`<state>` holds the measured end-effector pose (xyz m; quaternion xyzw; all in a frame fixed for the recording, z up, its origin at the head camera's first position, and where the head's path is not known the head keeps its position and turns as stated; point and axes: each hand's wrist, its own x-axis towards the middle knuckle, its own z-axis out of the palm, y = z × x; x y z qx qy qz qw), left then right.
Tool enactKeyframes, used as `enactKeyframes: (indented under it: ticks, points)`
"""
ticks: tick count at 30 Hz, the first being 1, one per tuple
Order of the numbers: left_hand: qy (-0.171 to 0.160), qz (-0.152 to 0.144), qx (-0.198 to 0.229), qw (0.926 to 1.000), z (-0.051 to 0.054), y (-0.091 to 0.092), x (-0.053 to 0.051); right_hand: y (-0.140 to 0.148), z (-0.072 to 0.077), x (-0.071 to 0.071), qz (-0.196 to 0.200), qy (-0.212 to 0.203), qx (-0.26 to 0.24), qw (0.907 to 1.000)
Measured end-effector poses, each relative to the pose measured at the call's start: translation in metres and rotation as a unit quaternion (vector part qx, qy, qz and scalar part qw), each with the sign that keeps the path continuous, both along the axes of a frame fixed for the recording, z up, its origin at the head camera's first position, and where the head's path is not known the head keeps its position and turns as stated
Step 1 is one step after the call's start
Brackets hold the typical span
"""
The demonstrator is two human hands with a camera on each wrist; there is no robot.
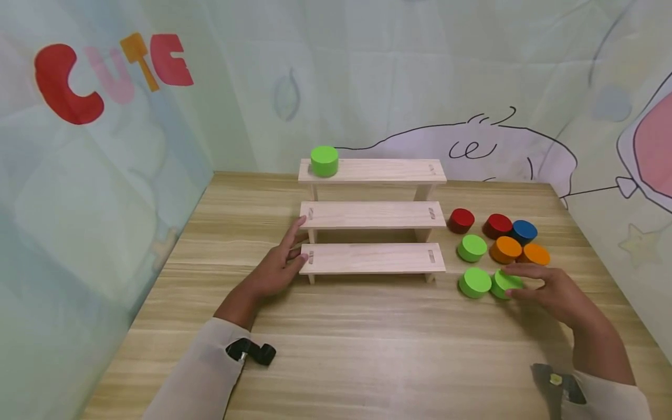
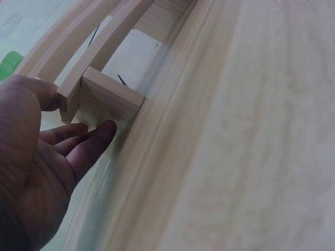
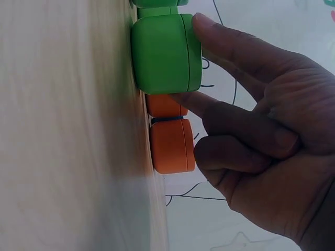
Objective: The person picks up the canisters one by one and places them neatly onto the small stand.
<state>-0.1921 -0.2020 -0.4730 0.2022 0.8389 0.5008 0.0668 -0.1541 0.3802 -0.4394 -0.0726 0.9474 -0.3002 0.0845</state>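
A three-step wooden stand (image 1: pixel 373 258) is on the table. One green cylinder (image 1: pixel 324 161) sits at the left end of its top step. My left hand (image 1: pixel 274 269) is against the stand's left side, its thumb touching the bottom step's end and its fingers extended beside the leg (image 2: pixel 107 94). At the right, my right hand (image 1: pixel 559 293) has thumb and index finger around a green cylinder (image 3: pixel 162 55) that stands on the table; the other fingers are curled in. A second green cylinder (image 1: pixel 475 283) is beside it, and a third green cylinder (image 1: pixel 472 248) lies behind.
Right of the stand are two red cylinders (image 1: pixel 462 221), a blue cylinder (image 1: pixel 524 232) and two orange cylinders (image 1: pixel 506 249), grouped close together. A printed cloth (image 1: pixel 252 87) hangs behind and at both sides of the wood-grain table (image 1: pixel 346 350).
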Motion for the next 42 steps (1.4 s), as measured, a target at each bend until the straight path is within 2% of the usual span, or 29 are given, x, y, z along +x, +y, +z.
enactKeyframes:
  ticks: [14,26,31,42]
  points:
    - [0.005,-0.002,0.000,1.0000,0.0010,-0.0002,0.0000,0.0016,0.0017,0.0003,-0.004,-0.048,0.003,0.9988]
    - [0.002,0.004,-0.002,1.0000,0.0005,0.0008,0.0010,-0.0026,0.0028,0.0039,0.003,0.003,0.023,0.9997]
    - [0.002,0.003,0.000,1.0000,0.0006,0.0010,0.0014,-0.0027,0.0030,0.0056,-0.002,0.026,0.009,0.9996]
    - [0.008,-0.003,0.001,1.0000,-0.0014,-0.0005,-0.0008,-0.0053,0.0039,0.0069,-0.065,0.060,-0.002,0.9961]
